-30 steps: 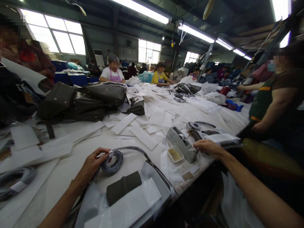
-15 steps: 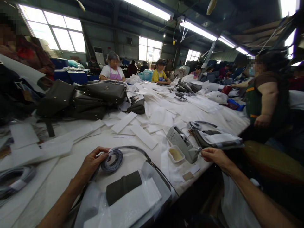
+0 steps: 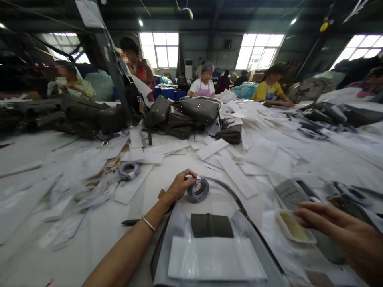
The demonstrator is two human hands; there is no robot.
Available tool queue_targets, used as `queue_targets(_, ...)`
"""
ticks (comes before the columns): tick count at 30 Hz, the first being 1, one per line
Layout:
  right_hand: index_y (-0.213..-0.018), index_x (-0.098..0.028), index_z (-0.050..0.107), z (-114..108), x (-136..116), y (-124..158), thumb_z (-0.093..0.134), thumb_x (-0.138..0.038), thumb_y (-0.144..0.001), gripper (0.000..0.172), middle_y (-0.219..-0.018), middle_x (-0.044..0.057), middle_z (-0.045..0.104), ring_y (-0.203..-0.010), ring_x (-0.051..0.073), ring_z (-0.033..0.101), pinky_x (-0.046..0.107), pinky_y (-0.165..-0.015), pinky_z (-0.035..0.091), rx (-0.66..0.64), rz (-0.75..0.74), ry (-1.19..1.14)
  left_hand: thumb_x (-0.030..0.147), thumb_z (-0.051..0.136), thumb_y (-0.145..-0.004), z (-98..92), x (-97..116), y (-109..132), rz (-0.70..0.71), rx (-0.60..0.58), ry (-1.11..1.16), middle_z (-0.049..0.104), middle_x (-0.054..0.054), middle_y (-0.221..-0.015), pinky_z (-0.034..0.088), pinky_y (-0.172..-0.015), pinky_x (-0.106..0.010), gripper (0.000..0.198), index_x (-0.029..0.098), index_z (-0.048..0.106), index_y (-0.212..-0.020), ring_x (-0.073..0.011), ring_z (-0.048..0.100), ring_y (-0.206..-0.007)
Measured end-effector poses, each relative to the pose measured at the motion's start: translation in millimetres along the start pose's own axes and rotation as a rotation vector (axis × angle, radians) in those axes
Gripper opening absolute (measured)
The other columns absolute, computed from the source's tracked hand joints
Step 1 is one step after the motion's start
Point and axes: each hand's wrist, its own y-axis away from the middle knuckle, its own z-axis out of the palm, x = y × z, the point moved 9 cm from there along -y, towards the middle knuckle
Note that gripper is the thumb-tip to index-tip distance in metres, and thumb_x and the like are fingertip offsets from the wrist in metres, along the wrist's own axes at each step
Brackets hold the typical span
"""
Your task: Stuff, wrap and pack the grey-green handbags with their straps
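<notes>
My left hand (image 3: 181,186) pinches the top edge of a coiled bag strap (image 3: 198,189) wrapped in greyish film, where a small white piece sits. The strap's dark loose length (image 3: 229,192) arcs right and down to an olive-grey handbag (image 3: 212,225) lying before me under translucent wrap. White sheeting (image 3: 215,258) covers the bag's lower front. My right hand (image 3: 338,227), slightly blurred, hovers over a grey tape dispenser (image 3: 296,193) and a white tub (image 3: 311,240) of yellowish content. Its fingers are pressed together; anything between them is too small to make out.
Another wrapped strap coil (image 3: 129,171) lies left among paper scraps. Dark bags (image 3: 194,115) are heaped at the table's far side. Beyond the dispenser lies a further wrapped bag (image 3: 356,205). Several people work across the table; a post (image 3: 115,63) rises at left.
The view has swung left. My right hand has come away from the dispenser's end toward the handbag, over the tub. My left hand still holds the strap coil.
</notes>
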Motion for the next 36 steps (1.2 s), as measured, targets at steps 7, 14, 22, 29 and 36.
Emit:
queue_targets(7,-0.086,-0.019,0.053,230.2,-150.8,25.5,0.084,-0.053,-0.060,0.053,-0.067,0.003,0.071,-0.064,0.019,0.067,0.029,-0.065,0.052,-0.384,-0.106,-0.535,0.028,0.063,-0.078,1.6,18.8,9.9,0.119,0.035,-0.097,0.067,-0.004,-0.106,0.045,-0.070,-0.023,0.014,0.017,0.065,-0.087,-0.0130,0.059,-0.078)
queue_targets(14,-0.076,-0.018,0.052,282.2,-129.8,-1.8,0.089,-0.048,-0.053,0.052,-0.059,0.001,0.068,-0.055,0.015,0.063,0.025,-0.057,0.050,-0.375,-0.037,-0.596,0.023,0.062,-0.080,0.9,30.4,14.7,0.192,0.066,-0.118,0.067,-0.003,-0.103,0.045,-0.089,-0.028,0.008,0.020,0.066,-0.086,-0.0184,0.061,-0.098)
queue_targets(22,-0.072,-0.019,0.051,294.4,-111.8,-9.8,0.083,-0.057,-0.056,0.052,-0.066,0.005,0.071,-0.056,0.018,0.066,0.030,-0.055,0.054,-0.357,-0.005,-0.451,0.021,0.061,-0.079,-1.2,30.6,16.4,0.195,0.087,-0.142,0.066,-0.003,-0.100,0.046,-0.083,-0.027,0.008,0.019,0.064,-0.086,-0.0159,0.060,-0.090)
queue_targets(29,-0.076,-0.020,0.060,270.9,-135.6,-19.8,0.073,-0.047,-0.079,0.030,-0.055,-0.001,0.062,-0.048,0.018,0.058,0.027,-0.048,0.040,-0.152,-0.408,0.254,0.019,0.060,-0.075,-4.0,21.0,12.1,0.123,0.090,-0.147,0.057,0.004,-0.072,0.037,-0.055,-0.020,0.023,0.018,0.058,-0.098,-0.0088,0.048,-0.058)
queue_targets(36,-0.130,-0.024,0.058,282.5,-180.0,24.9,0.060,-0.027,-0.092,0.038,-0.129,0.009,0.062,-0.112,0.027,0.056,0.041,-0.096,0.040,-0.074,-1.205,0.747,0.020,0.057,-0.075,-6.8,7.0,3.2,0.089,0.084,-0.120,0.061,-0.006,-0.107,0.049,-0.071,-0.024,0.037,0.017,0.048,-0.111,-0.0137,0.061,-0.084)
